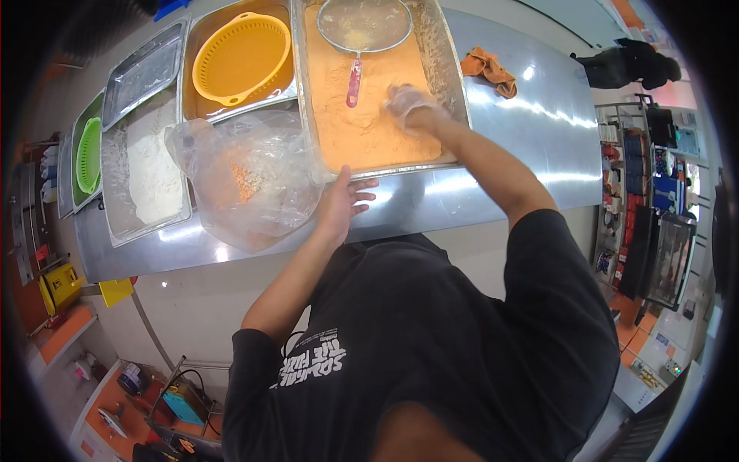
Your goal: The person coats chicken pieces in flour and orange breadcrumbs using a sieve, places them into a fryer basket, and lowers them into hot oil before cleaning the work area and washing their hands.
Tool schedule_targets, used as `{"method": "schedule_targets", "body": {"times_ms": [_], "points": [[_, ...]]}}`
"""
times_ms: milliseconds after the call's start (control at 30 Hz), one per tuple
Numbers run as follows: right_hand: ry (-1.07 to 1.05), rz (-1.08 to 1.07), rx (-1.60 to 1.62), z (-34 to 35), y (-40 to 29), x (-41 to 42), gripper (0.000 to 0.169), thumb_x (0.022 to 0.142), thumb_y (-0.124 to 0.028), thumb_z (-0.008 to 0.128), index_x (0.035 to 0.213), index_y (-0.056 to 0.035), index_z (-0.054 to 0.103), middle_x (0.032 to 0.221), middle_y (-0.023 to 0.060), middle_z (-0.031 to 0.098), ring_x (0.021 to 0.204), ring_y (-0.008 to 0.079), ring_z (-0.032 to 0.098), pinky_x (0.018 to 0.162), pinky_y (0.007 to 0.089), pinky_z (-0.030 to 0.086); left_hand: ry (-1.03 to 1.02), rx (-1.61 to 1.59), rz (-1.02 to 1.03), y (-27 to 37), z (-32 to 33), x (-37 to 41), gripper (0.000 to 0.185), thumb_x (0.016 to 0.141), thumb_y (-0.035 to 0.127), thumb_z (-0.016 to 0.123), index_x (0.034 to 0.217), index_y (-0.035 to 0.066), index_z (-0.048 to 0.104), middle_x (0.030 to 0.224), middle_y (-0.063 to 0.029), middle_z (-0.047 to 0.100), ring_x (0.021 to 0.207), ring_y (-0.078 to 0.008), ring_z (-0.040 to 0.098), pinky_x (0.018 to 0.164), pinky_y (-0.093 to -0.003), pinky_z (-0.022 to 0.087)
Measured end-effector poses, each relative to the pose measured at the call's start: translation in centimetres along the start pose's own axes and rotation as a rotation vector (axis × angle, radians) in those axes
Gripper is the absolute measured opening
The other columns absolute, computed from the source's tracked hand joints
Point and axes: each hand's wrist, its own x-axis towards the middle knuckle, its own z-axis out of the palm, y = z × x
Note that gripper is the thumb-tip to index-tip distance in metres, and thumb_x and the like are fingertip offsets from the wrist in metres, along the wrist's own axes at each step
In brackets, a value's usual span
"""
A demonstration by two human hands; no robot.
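Observation:
A deep metal tray (459, 98) in front of me holds a wide bed of orange powder (346, 138). My right hand (407, 107), in a clear plastic glove, is on the powder toward the right side; its fingers are blurred. A round wire-mesh sieve (365, 26) with a red handle lies on the powder at the far end. My left hand (342, 202) is bare and empty, fingers apart, at the tray's near rim; whether it touches the rim is unclear. Just left of it, a clear plastic bag (254, 185) contains orange and pale crumbs.
Left of the tray, a yellow basket (242, 60) sits in another metal tray. Further left are a tray of white flour-like powder (151, 173), an empty metal tray (144, 72) and a green basket (88, 156). An orange cloth (491, 69) lies on the steel table (537, 138). A person (629, 63) stands beyond.

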Motion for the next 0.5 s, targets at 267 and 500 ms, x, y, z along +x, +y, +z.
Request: {"method": "schedule_targets", "body": {"times_ms": [267, 500], "points": [[0.212, -0.066, 0.124, 2.7, -0.9, 2.6, 0.03, 0.085, -0.024, 0.045, 0.098, -0.0009, 0.058, 0.093, 0.0196, 0.062, 0.093, 0.034, 0.058, 0.082, 0.0429, 0.045, -0.132, 0.5, 0.179, 3.3, 0.5, -3.0, 0.031, 0.091, 0.032, 0.049, 0.1, 0.003, 0.056, 0.092, -0.0085, 0.062, 0.082, -0.0126, 0.056, 0.064, -0.0276, 0.043], [0.159, -0.217, 0.379, 3.8, -7.5, 6.5, 0.029, 0.087, -0.026, 0.045, 0.094, -0.0028, 0.06, 0.092, 0.0182, 0.062, 0.094, 0.0339, 0.057, 0.082, 0.0421, 0.045, 0.572, 1.273, 1.265, 6.8, 2.3, 1.5, 0.035, 0.083, 0.012, 0.054, 0.112, -0.006, 0.045, 0.111, -0.0215, 0.048, 0.103, -0.0348, 0.047, 0.089, -0.0427, 0.037]]}}
